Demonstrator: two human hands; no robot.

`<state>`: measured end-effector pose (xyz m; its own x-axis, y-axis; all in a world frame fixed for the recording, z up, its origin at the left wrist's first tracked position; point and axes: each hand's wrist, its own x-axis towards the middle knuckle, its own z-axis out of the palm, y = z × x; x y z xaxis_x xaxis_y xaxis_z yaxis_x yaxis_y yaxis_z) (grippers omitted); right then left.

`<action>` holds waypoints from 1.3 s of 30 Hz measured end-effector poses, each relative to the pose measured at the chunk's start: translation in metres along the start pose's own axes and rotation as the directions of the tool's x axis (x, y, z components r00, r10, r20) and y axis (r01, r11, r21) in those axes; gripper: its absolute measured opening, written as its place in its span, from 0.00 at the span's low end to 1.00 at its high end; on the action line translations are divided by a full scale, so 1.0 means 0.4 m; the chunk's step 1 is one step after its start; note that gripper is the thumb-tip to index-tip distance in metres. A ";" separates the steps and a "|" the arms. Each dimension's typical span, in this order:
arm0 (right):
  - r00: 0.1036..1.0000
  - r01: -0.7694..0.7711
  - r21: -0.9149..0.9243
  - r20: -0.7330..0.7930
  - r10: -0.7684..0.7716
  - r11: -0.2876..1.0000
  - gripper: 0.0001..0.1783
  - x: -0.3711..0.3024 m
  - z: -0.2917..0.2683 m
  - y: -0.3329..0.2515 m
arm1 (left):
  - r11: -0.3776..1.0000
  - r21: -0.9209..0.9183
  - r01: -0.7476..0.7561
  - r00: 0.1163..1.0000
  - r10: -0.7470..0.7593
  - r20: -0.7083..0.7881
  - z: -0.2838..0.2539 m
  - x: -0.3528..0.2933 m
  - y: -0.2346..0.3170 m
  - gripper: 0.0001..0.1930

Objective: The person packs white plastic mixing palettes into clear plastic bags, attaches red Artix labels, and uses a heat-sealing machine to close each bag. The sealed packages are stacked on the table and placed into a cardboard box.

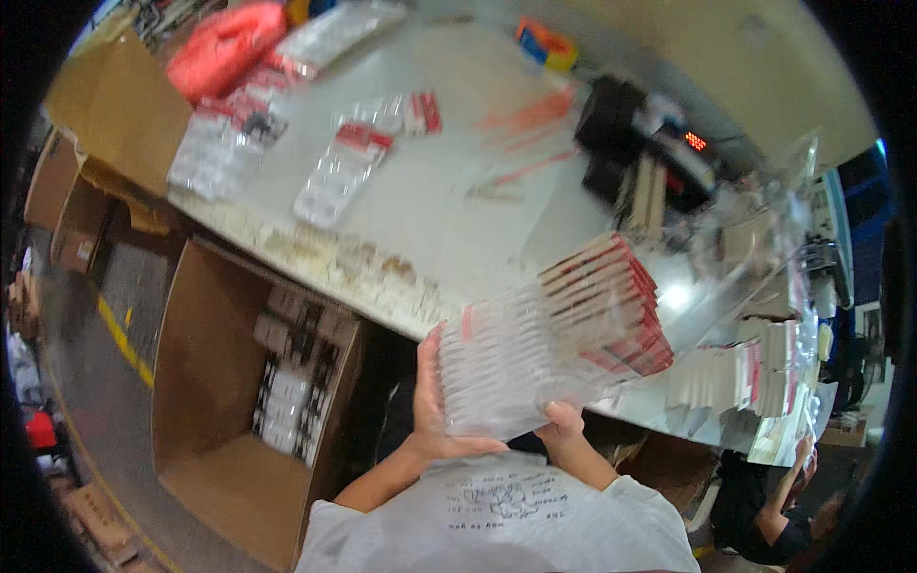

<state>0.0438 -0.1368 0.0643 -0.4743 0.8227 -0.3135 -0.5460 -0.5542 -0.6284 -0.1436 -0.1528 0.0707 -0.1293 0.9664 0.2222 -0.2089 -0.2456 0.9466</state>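
Both hands hold a thick stack of clear plastic blister packs with red-and-white card ends [497, 363] above the table's near edge. My left hand [435, 411] wraps round the stack's left side and lower corner. At the lower right, my right hand [564, 422] grips it with the thumb on top. The card ends fan out toward the upper right. Clear film appears to cover part of the stack, but blur hides how far it reaches. Farther back, a few similar blister packs [339, 172] lie flat on the white table [420, 220].
An open cardboard box [220, 382] with packs inside stands left below the table. More blister packs [224, 143] lie back left, near a red bundle [227, 50]. A black device with a red display [669, 153], tape dispenser [546, 43] and stacked cards [731, 377] sit rightward. Another person [778, 516] is lower right.
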 end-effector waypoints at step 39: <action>0.850 0.251 -0.496 -0.298 -0.434 0.831 0.30 0.187 0.142 -0.038 | 1.000 -0.018 0.022 0.970 -0.026 -0.244 0.082 0.171 -0.132 0.53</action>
<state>-0.0225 -0.0741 0.0909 0.0393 0.9778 -0.2056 -0.2304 -0.1913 -0.9541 -0.1098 -0.0711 0.0434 -0.3562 0.9247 0.1343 -0.2292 -0.2259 0.9468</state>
